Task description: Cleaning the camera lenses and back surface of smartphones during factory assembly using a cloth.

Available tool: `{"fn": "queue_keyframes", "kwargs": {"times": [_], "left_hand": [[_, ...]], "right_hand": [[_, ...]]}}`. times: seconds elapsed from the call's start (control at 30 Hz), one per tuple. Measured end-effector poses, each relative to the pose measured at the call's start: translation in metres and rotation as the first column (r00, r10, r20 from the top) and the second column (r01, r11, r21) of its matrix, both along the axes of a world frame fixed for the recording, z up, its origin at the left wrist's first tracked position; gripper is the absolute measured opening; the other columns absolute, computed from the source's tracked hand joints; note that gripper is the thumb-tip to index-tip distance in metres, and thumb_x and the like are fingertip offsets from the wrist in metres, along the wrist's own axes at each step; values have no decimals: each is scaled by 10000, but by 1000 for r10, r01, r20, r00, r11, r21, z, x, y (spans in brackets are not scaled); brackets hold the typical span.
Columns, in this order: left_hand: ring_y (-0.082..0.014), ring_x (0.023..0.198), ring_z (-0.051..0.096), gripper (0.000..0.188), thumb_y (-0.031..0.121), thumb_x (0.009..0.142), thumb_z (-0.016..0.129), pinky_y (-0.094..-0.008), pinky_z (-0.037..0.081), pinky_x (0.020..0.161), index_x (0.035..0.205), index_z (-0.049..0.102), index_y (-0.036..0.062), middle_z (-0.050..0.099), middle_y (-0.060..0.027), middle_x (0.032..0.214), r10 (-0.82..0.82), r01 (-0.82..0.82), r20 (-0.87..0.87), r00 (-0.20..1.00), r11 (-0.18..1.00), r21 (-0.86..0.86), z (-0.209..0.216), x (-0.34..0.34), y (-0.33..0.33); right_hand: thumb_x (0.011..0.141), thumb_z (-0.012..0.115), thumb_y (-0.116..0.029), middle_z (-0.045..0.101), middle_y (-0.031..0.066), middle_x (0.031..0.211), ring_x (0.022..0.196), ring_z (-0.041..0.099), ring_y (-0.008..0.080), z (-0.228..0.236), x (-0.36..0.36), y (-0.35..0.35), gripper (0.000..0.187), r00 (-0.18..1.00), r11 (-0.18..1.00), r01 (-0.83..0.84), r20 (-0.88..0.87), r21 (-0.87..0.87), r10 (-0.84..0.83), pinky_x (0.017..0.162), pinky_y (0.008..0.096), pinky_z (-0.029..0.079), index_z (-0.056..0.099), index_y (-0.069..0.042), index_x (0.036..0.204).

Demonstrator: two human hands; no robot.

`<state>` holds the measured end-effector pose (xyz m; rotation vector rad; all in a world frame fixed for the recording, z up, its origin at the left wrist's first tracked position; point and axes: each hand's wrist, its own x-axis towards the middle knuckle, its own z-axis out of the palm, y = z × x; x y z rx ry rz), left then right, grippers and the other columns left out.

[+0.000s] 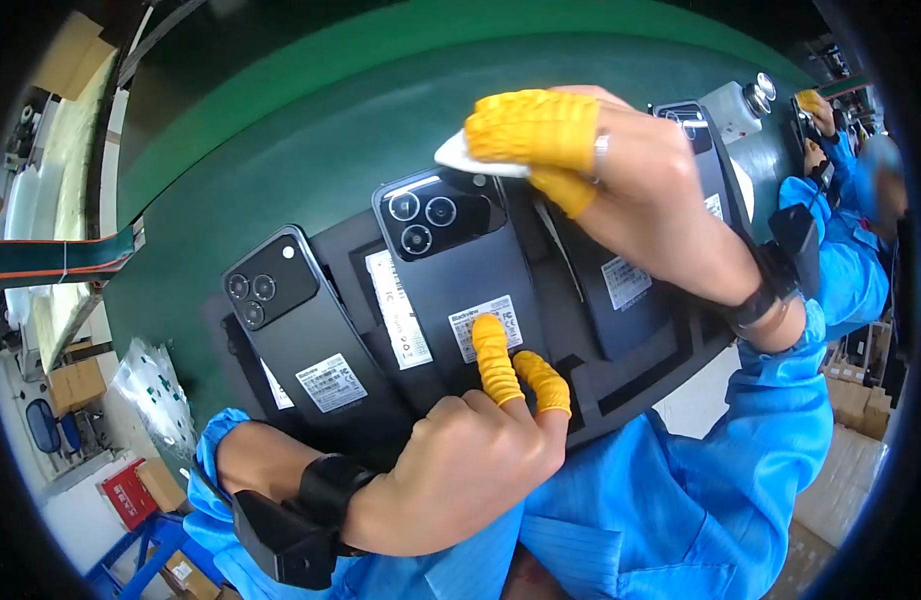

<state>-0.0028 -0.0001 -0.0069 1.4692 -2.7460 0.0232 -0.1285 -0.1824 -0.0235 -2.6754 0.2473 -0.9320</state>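
The place looks like an electronics factory workshop; matching dark phones (433,277) lie in a foam tray (344,250) on a long green bench (301,180); a pump bottle (731,110) stands far right; a co-worker (846,285) in similar blue workwear (761,430) is at the right; cardboard boxes (861,410) are stacked nearer, below.

The left hand (461,465) lay palm down at the lower end of the middle smartphone (451,275), one yellow-cotted finger (496,362) extended over it, another bent alongside. The right hand (491,165) stood at the phone's camera end, digits pinched together. Black straps (331,490) circled both wrists below blue sleeves (761,430).
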Motion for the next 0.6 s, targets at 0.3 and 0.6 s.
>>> {"fn": "queue_keyframes", "kwargs": {"times": [0.3,0.6], "left_hand": [[-97,356,438,306,205,700,611,-235,346,330,931,670,13,622,-161,630,16,-17,-13,1000,999,-35,-2,0,1],[-85,350,419,290,171,685,611,-220,295,336,927,677,25,475,-33,474,42,-43,-20,999,998,-49,-2,-1,1]], "right_hand": [[618,664,-25,646,111,790,745,629,274,-13,-18,32,265,995,992,-56,-83,-110,47,800,416,516,663,3,881],[665,646,106,673,140,1027,960,646,300,9,30,-1,384,992,991,-105,-75,-81,99,878,404,503,661,-11,1030]]}}
